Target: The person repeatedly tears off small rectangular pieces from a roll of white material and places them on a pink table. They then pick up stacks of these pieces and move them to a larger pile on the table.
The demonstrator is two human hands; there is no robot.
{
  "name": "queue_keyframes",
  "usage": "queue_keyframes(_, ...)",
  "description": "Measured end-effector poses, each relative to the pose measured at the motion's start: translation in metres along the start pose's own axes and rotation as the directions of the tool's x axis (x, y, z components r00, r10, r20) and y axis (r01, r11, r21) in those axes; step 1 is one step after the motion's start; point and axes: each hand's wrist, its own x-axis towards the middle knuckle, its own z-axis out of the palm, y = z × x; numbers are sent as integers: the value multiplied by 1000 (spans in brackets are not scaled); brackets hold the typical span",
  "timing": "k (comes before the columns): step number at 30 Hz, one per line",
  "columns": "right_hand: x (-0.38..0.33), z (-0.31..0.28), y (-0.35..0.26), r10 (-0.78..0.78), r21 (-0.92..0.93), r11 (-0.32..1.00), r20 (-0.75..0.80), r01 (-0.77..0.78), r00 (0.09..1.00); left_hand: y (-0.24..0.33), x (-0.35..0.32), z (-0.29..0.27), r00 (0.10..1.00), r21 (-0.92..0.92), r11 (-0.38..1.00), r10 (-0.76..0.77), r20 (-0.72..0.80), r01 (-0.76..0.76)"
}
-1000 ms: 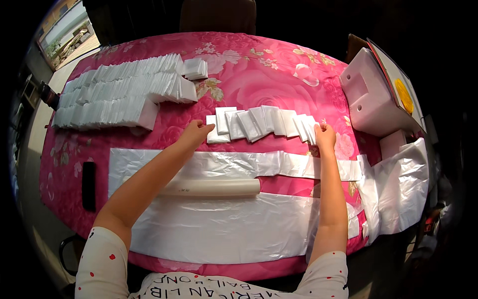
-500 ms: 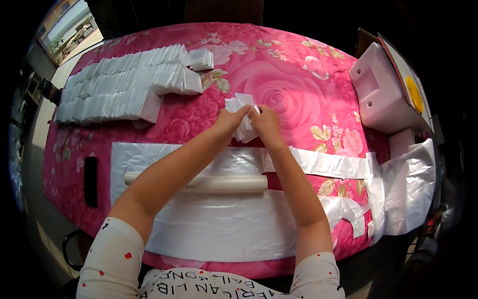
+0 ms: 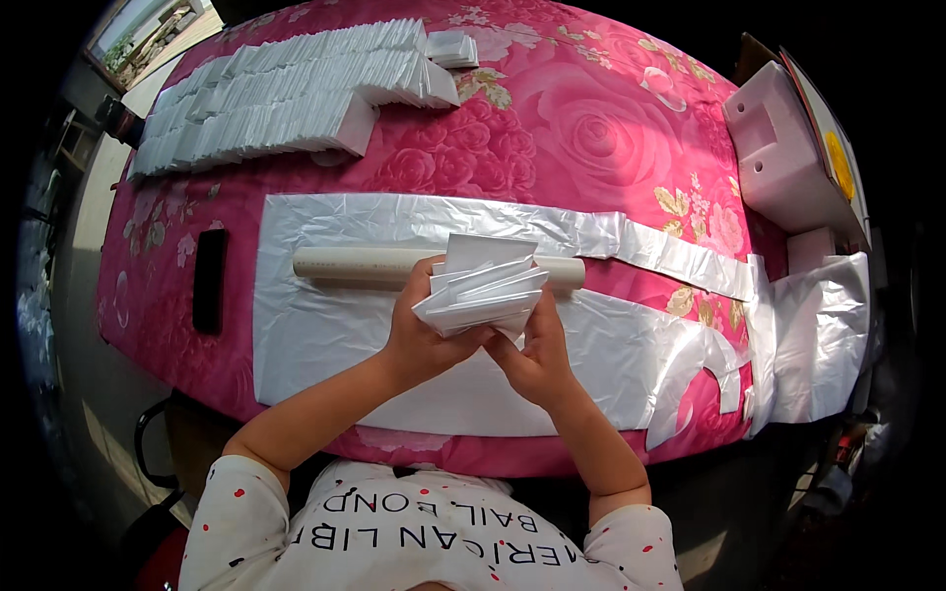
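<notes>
A loose stack of thin white folded squares [image 3: 483,286] is held between both hands above the middle of the table, its edges fanned unevenly. My left hand [image 3: 419,330] wraps round the left side and underside of the stack. On the right side, my right hand [image 3: 537,350] grips it with the thumb near the lower edge. Beneath the hands a white plastic bag [image 3: 330,345] lies flat, its two handle strips stretching to the right. A cream-coloured tube [image 3: 345,264] rests lengthwise on the bag, partly hidden behind the left hand and the stack.
Long rows of similar white squares [image 3: 266,98] stand at the far left, with a small pile [image 3: 452,49] beside them. A black flat oblong object [image 3: 209,281] lies left of the bag. At right are a white foam box [image 3: 788,148] and crumpled white plastic [image 3: 813,345]. A pink floral tablecloth [image 3: 591,138] covers the table.
Both hands have drawn the stack back from beyond the bag to over the tube, nearer my body. The view has shifted, so the table sits higher in the picture.
</notes>
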Motion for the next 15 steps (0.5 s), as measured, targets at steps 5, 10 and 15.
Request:
queue_keyframes(5,-69,30,31,94,-138,987,60,-85,994,-29,-76,-14,990,172,983,46,136,-69)
queue_keyframes(10,-77,31,28,10,-473,879,141,59,990,-26,-92,-17,974,235,961,95,204,-143)
queue_keyframes(15,-78,37,21,-2,-440,898,34,17,999,-16,-92,-20,976,261,950,130,173,-172)
